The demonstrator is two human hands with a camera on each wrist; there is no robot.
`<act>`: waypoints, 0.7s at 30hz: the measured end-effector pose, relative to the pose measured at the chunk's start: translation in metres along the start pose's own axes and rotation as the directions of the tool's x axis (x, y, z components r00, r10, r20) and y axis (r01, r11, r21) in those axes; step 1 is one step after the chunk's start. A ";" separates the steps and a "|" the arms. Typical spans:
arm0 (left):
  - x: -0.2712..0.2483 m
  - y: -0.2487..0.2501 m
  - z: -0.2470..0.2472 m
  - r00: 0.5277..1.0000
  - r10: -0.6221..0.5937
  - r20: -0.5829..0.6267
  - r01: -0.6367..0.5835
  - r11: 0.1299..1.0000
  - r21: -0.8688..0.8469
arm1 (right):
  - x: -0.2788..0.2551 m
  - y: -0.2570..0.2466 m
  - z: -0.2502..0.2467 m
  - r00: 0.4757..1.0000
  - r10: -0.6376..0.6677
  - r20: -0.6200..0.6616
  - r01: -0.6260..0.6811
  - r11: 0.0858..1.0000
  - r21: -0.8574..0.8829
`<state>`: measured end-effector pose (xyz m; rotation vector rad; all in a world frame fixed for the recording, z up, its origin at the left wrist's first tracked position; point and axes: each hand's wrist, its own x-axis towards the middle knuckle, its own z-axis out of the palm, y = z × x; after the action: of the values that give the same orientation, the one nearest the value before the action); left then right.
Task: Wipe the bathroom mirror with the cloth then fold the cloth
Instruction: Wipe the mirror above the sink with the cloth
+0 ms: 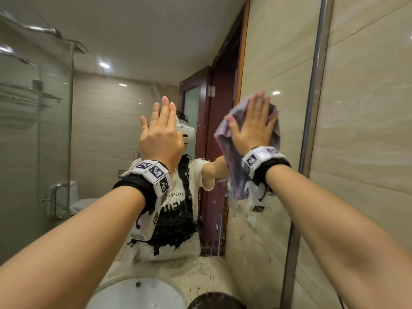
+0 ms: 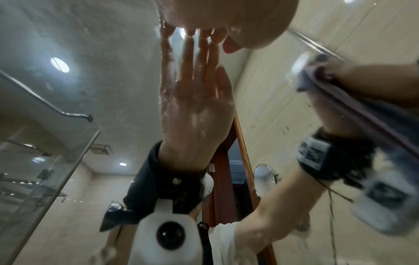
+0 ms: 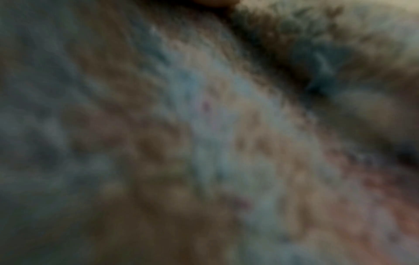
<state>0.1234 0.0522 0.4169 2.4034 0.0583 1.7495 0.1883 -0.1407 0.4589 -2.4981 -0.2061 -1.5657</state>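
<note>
A large wall mirror (image 1: 124, 121) fills the head view, wet with drops low at its middle. My right hand (image 1: 254, 126) lies flat with straight fingers on a purple-grey cloth (image 1: 234, 175), pressing it against the glass near the mirror's right side; the cloth hangs down below the wrist. My left hand (image 1: 161, 130) is flat on the glass with straight fingers and holds nothing. In the left wrist view the left hand (image 2: 204, 18) meets its own reflection fingertip to fingertip, and the cloth (image 2: 353, 100) shows at the right. The right wrist view shows only blurred cloth (image 3: 215, 134).
The mirror's metal frame edge (image 1: 312, 108) runs down the right, with beige wall tiles (image 1: 367, 130) beyond. Below are a white basin (image 1: 138, 295) and a dark round object (image 1: 216, 301) on the counter. The reflection shows a glass shower screen, a toilet and a dark red door.
</note>
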 end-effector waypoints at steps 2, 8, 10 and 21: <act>-0.004 -0.004 0.002 1.000 0.022 0.006 -0.023 1.000 0.018 | 0.015 -0.037 -0.007 0.991 -0.134 -0.020 0.134 0.991 -0.017; -0.015 -0.012 0.005 0.998 0.062 0.015 -0.062 0.998 0.031 | 0.007 -0.061 -0.003 0.967 -0.255 -0.009 0.254 0.964 -0.074; -0.026 -0.012 0.009 0.998 0.066 0.010 -0.067 0.997 0.045 | -0.008 -0.052 0.003 0.947 -0.321 0.025 0.322 0.941 -0.103; -0.049 -0.006 0.028 0.998 0.040 -0.056 -0.038 0.999 0.031 | -0.038 0.066 0.017 0.995 0.068 0.067 -0.070 0.997 0.027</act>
<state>0.1346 0.0484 0.3616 2.3916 0.0455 1.8467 0.2012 -0.2022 0.4123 -2.5088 -0.1489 -1.4454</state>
